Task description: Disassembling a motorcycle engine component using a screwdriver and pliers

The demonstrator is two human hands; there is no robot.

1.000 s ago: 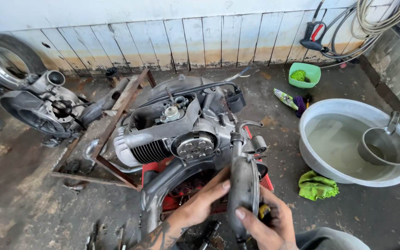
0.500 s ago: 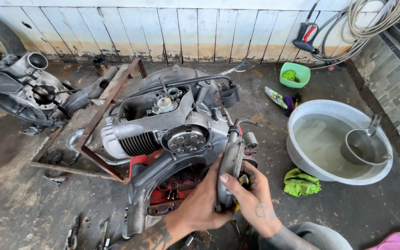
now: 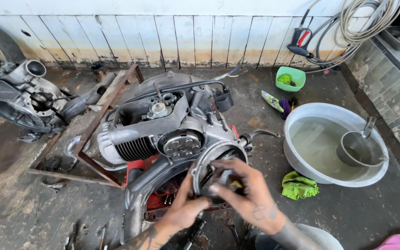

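A grey scooter engine (image 3: 163,125) sits on the concrete floor over a red stand (image 3: 137,167). My left hand (image 3: 184,208) and my right hand (image 3: 246,194) both grip a round grey metal cover (image 3: 209,159) at the engine's near end. The cover now faces me, tilted, with its dark inside showing. My fingers wrap its lower rim from both sides. A finned cylinder (image 3: 133,148) and a round flywheel plate (image 3: 180,143) lie just left of the cover.
A second engine (image 3: 21,99) lies at the left by a rusty metal frame (image 3: 103,111). A water-filled basin (image 3: 332,143) with a ladle (image 3: 357,148) stands right, a green rag (image 3: 298,185) beside it. A green bowl (image 3: 290,78) and hoses (image 3: 357,23) sit by the wall.
The cover was held edge-on and upright before; both hands have turned it so its open round face shows, and brought it closer to the engine's end.
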